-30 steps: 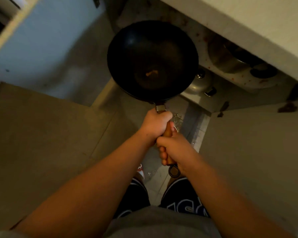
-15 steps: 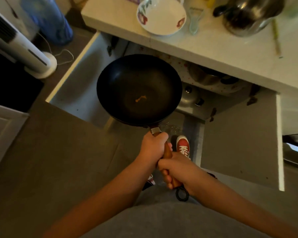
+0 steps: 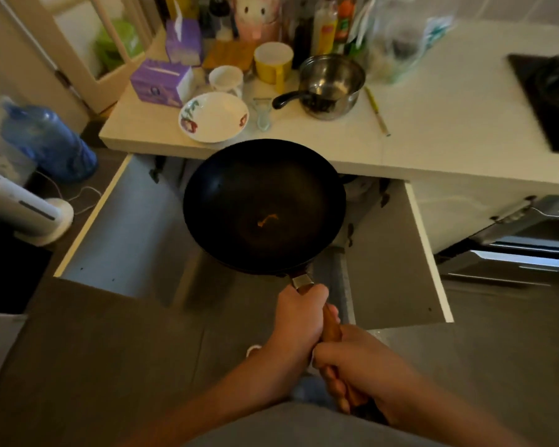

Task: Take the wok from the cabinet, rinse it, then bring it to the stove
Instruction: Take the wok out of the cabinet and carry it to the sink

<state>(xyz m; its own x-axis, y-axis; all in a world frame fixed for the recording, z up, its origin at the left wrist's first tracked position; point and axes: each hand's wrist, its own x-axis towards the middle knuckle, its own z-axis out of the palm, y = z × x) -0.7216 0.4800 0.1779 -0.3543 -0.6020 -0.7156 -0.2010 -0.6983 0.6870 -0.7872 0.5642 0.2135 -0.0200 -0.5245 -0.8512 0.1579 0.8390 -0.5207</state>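
Grip: I have left hand (image 3: 299,321) and right hand (image 3: 357,371) both clamped on the round black wok (image 3: 263,204)'s wooden handle (image 3: 331,324).
Risk: wok rim at mid-frame may clip the white worktop (image 3: 433,124) edge if I lift carelessly.

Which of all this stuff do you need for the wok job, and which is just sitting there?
Needed:
wok, held by its handle in the left hand and right hand
open cabinet
stove

Just sitting there:
bowl
saucepan
yellow mug
white mug
peeler
tissue box
blue bottle
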